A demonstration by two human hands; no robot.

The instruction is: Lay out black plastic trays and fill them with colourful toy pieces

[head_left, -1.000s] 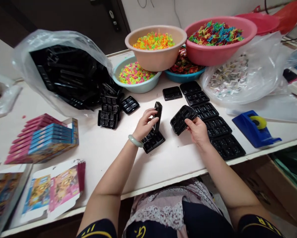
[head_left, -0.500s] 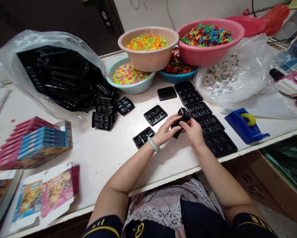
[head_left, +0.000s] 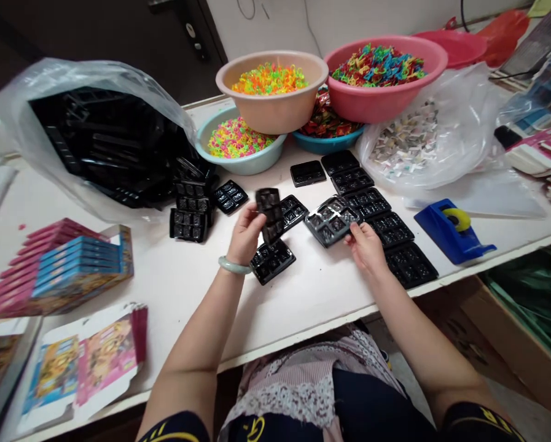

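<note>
Between the thumb and fingers of my left hand [head_left: 245, 236] is a black plastic tray [head_left: 270, 215] with square pockets, held tilted above the table. My right hand [head_left: 366, 245] pinches the near right corner of another black pocketed tray [head_left: 329, 222], raised in front of the row at the right. Two more trays lie under and behind the left one: a near tray [head_left: 275, 261] and a partly covered tray [head_left: 294, 210]. To the right, a column of black trays [head_left: 410, 265] runs back from the table edge.
Bowls of small colourful plastic pieces [head_left: 270, 110] stand at the back. A clear bag [head_left: 113, 147] of black trays lies at left, near stacked printed boxes [head_left: 72, 264]. A blue tape dispenser [head_left: 450, 230] stands right, before a bag of small paper pieces [head_left: 408, 135].
My hands were together on black trays; now they are apart, each with one tray. The left hand has moved left, the right slightly right.
</note>
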